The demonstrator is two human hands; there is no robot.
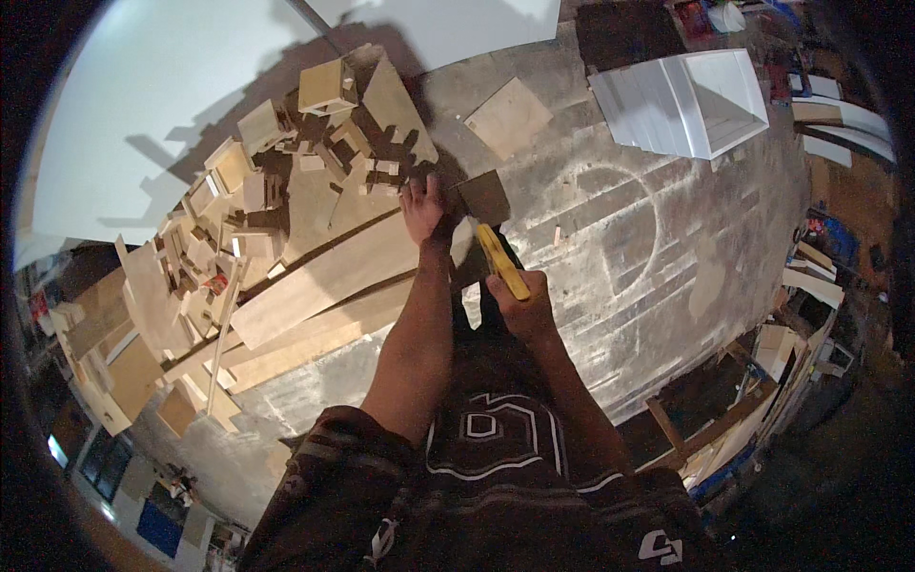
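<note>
My right hand [526,307] is wrapped round what looks like a yellow-handled saw [500,259]. Its thin front end meets a wooden board close to the board's squared brown end [487,196], and the blade is hard to make out. Just left of that spot my left hand [422,205] lies on the wood with fingers spread, holding nothing. Long pale planks [329,278] run from under my left forearm toward the lower left.
Many small wood offcuts [329,157] and box-like pieces [326,88] crowd the left side. A square panel [510,118] lies on the concrete floor ahead. To the right stand a white open cabinet [681,103] and stacked scrap boards [762,405].
</note>
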